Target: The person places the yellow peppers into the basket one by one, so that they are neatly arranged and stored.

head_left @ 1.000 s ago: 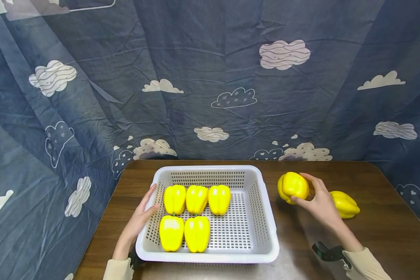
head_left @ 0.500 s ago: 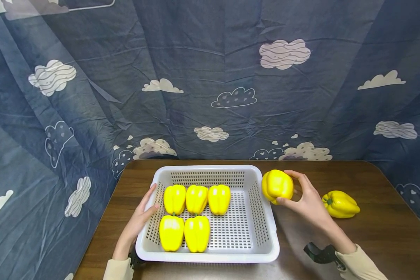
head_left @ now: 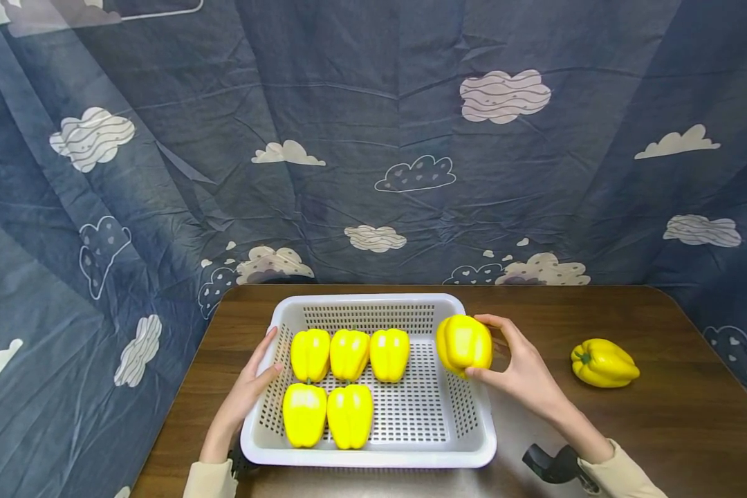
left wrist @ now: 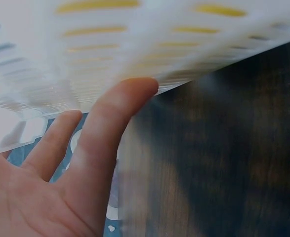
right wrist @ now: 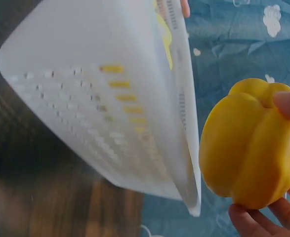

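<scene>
My right hand point(head_left: 523, 370) holds a yellow bell pepper point(head_left: 463, 344) between thumb and fingers, above the right side of a white perforated plastic basket point(head_left: 369, 458). In the right wrist view this held bell pepper point(right wrist: 248, 143) is raised beside the basket's rim, apart from it. Several yellow bell peppers point(head_left: 350, 416) lie inside the basket in two rows toward its left: three behind, two in front. At the basket's left side rests my left hand point(head_left: 249, 387), its fingers extended. The left wrist view shows the thumb point(left wrist: 110, 123) against the slotted wall point(left wrist: 90, 44).
Another yellow bell pepper point(head_left: 605, 363) lies on its side on the brown wooden table point(head_left: 666, 415), right of the basket. A dark blue cloth point(head_left: 411, 228) with cloud prints hangs behind the table. A black wrist strap point(head_left: 550, 465) is by the right sleeve.
My right hand has carried the bell pepper leftward, from over the table to over the basket's right side. The bell pepper left on the table is now fully uncovered. My left hand has stayed put.
</scene>
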Available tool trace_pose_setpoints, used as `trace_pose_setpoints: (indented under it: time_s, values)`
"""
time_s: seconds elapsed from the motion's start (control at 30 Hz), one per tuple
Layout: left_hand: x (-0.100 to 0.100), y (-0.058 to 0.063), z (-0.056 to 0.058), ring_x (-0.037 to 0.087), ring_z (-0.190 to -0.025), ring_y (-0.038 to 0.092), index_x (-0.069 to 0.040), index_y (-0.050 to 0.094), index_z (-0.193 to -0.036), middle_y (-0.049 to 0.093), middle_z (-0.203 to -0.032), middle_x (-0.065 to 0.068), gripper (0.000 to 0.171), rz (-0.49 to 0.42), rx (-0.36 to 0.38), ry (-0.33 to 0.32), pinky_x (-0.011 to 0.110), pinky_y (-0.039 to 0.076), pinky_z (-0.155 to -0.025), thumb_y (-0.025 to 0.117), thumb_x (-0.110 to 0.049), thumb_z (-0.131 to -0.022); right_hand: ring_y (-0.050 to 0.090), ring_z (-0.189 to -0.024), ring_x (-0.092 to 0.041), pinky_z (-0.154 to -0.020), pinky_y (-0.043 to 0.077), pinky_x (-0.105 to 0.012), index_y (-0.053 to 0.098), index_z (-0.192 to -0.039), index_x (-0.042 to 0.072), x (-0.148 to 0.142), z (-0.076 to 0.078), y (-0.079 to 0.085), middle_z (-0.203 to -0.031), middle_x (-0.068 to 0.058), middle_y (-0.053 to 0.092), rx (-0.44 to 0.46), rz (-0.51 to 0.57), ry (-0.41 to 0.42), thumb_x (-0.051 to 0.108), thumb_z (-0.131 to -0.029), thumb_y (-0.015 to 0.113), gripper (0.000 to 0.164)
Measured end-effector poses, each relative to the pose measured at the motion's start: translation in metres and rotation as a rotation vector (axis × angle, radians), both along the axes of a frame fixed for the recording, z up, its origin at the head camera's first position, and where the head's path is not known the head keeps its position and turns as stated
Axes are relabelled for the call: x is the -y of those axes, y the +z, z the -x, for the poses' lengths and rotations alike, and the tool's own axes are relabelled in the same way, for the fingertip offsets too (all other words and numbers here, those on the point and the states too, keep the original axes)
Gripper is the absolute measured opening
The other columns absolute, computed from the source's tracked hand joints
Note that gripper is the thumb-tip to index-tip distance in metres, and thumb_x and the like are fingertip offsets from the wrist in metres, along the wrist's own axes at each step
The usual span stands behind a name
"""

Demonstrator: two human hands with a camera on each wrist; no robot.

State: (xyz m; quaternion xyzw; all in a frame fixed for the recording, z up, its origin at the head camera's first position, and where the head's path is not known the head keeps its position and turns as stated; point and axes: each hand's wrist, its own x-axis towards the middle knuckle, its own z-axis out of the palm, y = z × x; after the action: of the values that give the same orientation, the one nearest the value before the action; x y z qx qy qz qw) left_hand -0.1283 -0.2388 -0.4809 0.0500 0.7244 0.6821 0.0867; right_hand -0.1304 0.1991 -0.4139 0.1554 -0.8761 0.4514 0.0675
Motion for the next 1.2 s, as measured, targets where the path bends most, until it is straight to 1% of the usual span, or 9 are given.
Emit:
trace_pose_setpoints:
  time_s: [0.27, 0.37, 0.57, 0.67, 0.77, 0.9, 0.97, 1.07, 1.2]
  values:
    - [0.000, 0.000, 0.000, 0.049, -0.135, 0.022, -0.025, 0.015, -0.154, 0.005, -0.159, 0.014, 0.064, -0.003, 0.005, 0.000, 0.064, 0.041, -0.090, 0.047, -0.016, -0.100, 0.047, -0.119, -0.034, -0.096, 0.043, -0.052, 0.042, -0.134, 0.007, 0.018, -0.009, -0.002, -0.135, -0.013, 0.045, 0.077, 0.014, 0.045, 0.012, -0.069, 0.084, 0.078]
    - [0.000, 0.001, 0.000, 0.049, -0.136, 0.022, -0.024, 0.014, -0.155, 0.004, -0.159, 0.014, 0.064, -0.004, -0.001, -0.004, 0.064, 0.040, -0.091, 0.046, -0.015, -0.100, 0.046, -0.120, -0.034, -0.096, 0.043, -0.052, 0.043, -0.135, 0.008, 0.024, -0.012, -0.005, -0.134, -0.012, 0.046, 0.087, 0.027, 0.072, 0.010, -0.068, 0.085, 0.080]
    - [0.000, 0.000, 0.000, 0.049, -0.136, 0.022, -0.024, 0.014, -0.155, 0.004, -0.159, 0.014, 0.064, -0.003, -0.009, -0.008, 0.065, 0.040, -0.091, 0.046, -0.014, -0.100, 0.049, -0.116, -0.031, -0.093, 0.047, -0.051, 0.046, -0.137, 0.011, 0.037, -0.017, -0.011, -0.127, -0.009, 0.049, 0.098, 0.032, 0.111, 0.010, -0.067, 0.086, 0.080]
    - [0.000, 0.000, 0.000, 0.049, -0.136, 0.022, -0.024, 0.015, -0.155, 0.004, -0.159, 0.014, 0.064, -0.003, -0.012, -0.008, 0.064, 0.040, -0.090, 0.046, -0.014, -0.100, 0.049, -0.116, -0.030, -0.092, 0.048, -0.050, 0.047, -0.137, 0.010, 0.043, -0.019, -0.015, -0.126, -0.008, 0.050, 0.101, 0.040, 0.121, 0.008, -0.066, 0.086, 0.081]
    - [0.000, 0.000, 0.000, 0.049, -0.135, 0.022, -0.024, 0.014, -0.155, 0.004, -0.159, 0.014, 0.064, -0.005, -0.012, -0.009, 0.064, 0.041, -0.090, 0.046, -0.013, -0.100, 0.050, -0.117, -0.031, -0.092, 0.047, -0.050, 0.047, -0.136, 0.007, 0.049, -0.021, -0.018, -0.127, -0.009, 0.050, 0.103, 0.057, 0.134, 0.005, -0.065, 0.086, 0.082]
    - [0.000, 0.000, -0.001, 0.049, -0.135, 0.022, -0.024, 0.014, -0.155, 0.004, -0.159, 0.014, 0.064, -0.003, -0.016, -0.010, 0.064, 0.040, -0.090, 0.045, -0.014, -0.100, 0.050, -0.118, -0.033, -0.094, 0.045, -0.049, 0.047, -0.134, 0.004, 0.056, -0.024, -0.022, -0.127, -0.010, 0.049, 0.128, 0.085, 0.150, 0.001, -0.064, 0.085, 0.080]
    - [0.000, 0.000, 0.000, 0.049, -0.136, 0.022, -0.024, 0.014, -0.155, 0.004, -0.159, 0.014, 0.064, -0.001, -0.018, -0.007, 0.064, 0.040, -0.090, 0.045, -0.014, -0.100, 0.050, -0.119, -0.034, -0.095, 0.045, -0.049, 0.047, -0.132, 0.005, 0.060, -0.026, -0.023, -0.127, -0.010, 0.049, 0.149, 0.093, 0.149, 0.000, -0.064, 0.085, 0.078]
    - [-0.001, 0.000, -0.001, 0.049, -0.135, 0.022, -0.024, 0.014, -0.155, 0.004, -0.159, 0.014, 0.064, 0.000, -0.015, -0.005, 0.064, 0.041, -0.090, 0.045, -0.014, -0.100, 0.049, -0.119, -0.035, -0.094, 0.045, -0.049, 0.048, -0.131, 0.007, 0.066, -0.029, -0.025, -0.124, -0.010, 0.048, 0.175, 0.094, 0.153, 0.001, -0.064, 0.084, 0.077]
    - [-0.001, 0.001, -0.001, 0.050, -0.135, 0.022, -0.025, 0.014, -0.155, 0.004, -0.159, 0.014, 0.064, -0.001, -0.003, -0.004, 0.064, 0.041, -0.089, 0.046, -0.015, -0.100, 0.049, -0.118, -0.034, -0.094, 0.046, -0.047, 0.048, -0.131, 0.005, 0.073, -0.031, -0.028, -0.123, -0.010, 0.048, 0.195, 0.084, 0.161, 0.005, -0.063, 0.084, 0.077]
